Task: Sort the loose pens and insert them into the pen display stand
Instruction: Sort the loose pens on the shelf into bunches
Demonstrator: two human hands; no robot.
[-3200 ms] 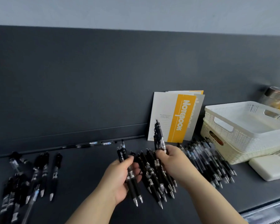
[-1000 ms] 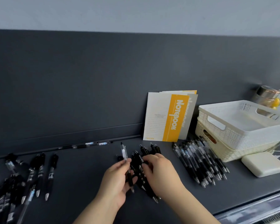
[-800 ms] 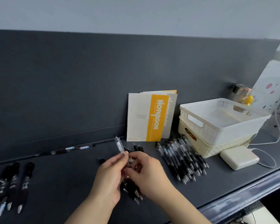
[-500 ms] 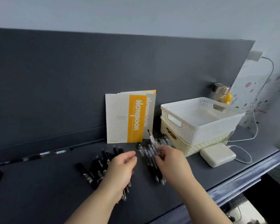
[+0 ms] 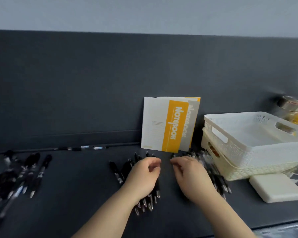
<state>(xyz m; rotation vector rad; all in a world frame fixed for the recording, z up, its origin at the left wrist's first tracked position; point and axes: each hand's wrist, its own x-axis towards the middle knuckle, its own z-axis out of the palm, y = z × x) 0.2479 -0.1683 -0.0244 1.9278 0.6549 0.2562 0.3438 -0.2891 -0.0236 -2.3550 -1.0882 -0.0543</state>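
Far left on the dark desk top: a left heap of black click pens, long axes running near to far with a slight lean, silver tips toward the near edge, click ends toward the dark back panel. Along the groove at the foot of that panel: a back row of pens laid end to end, long axes running left to right. At the middle: a middle heap of pens, fanned a little, click ends toward the panel, tips toward the near edge. Just above that heap, the left hand, palm down, fingers loosely curled, thumb close to the forefinger, nothing seen in its grasp. Behind, leaning upright against the panel: white and orange notebooks. Next, the right hand, blurred, fingers curled downward over the left edge of the right heap of pens; cannot tell whether holding a pen. Right heap slanted, click ends far and left, tips near and right, just beside the cream basket. Stacked on that, a white basket. Behind the baskets, a gold-lidded jar. Nearer, just beside the cream basket, a white power brick.
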